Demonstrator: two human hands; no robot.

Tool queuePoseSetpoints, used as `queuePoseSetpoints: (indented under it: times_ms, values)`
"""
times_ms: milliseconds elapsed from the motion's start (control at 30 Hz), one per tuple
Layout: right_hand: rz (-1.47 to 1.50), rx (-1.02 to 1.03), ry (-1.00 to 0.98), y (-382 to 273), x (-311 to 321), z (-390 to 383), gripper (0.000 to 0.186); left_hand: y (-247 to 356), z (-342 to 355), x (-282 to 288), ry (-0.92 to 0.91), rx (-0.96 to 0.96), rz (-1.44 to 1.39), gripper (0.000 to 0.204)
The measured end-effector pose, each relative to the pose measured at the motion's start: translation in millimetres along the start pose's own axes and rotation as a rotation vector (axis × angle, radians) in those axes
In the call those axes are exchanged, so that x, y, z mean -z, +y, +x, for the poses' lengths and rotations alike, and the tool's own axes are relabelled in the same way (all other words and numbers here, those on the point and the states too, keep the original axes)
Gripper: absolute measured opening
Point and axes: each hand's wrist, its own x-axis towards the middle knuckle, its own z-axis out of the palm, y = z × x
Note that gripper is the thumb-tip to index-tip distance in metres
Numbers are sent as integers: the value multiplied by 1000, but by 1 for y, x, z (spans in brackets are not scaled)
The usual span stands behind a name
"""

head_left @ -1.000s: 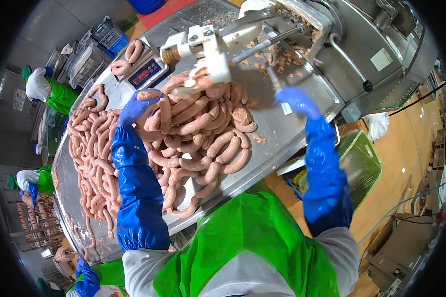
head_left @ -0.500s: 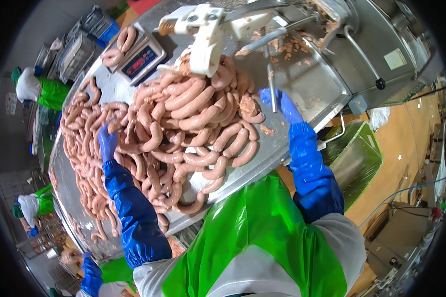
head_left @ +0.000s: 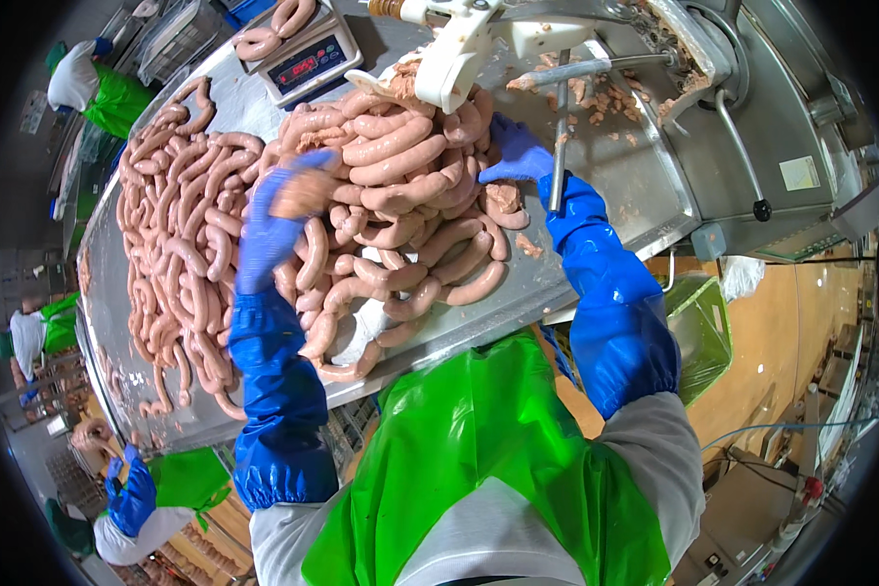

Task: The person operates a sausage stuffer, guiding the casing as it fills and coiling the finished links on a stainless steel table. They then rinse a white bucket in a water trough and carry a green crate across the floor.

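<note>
A tall heap of linked raw sausages lies on the steel table under a white plastic machine head. My left hand, blue-gloved and blurred by motion, is over the heap's left side, its fingers closed around a tan lump of sausage meat. At the heap's right edge my right hand rests against the sausages, thumb and fingers apart. Just below it a burst sausage shows loose filling. More sausage links spread flat across the table's left part.
A digital scale with sausages on it stands at the far left. A metal rod hangs beside my right wrist. Meat scraps litter the steel surface near the machine. A green-lined bin stands right; co-workers are at left.
My left hand has swung right over the heap with the lump. My right hand has moved left from the rod to the heap's edge. The view has shifted slightly.
</note>
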Motion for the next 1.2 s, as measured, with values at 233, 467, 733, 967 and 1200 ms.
queuePoseSetpoints:
  times_ms: [233,467,733,967,1200]
  values:
    - [-118,213,111,25,-4,4,79,-17,-55,-98,-216,235,-108,36]
    - [199,48,-285,12,-21,8,46,-30,-101,-130,-148,339,-175,36]
    - [505,127,-270,26,-18,-70,50,-35,-169,-138,28,563,-361,33]
    - [608,-62,-58,-24,-44,-76,60,-41,-194,-150,151,546,-438,35]
    - [1693,-624,5,20,11,-203,17,101,-339,-67,453,306,-198,34]
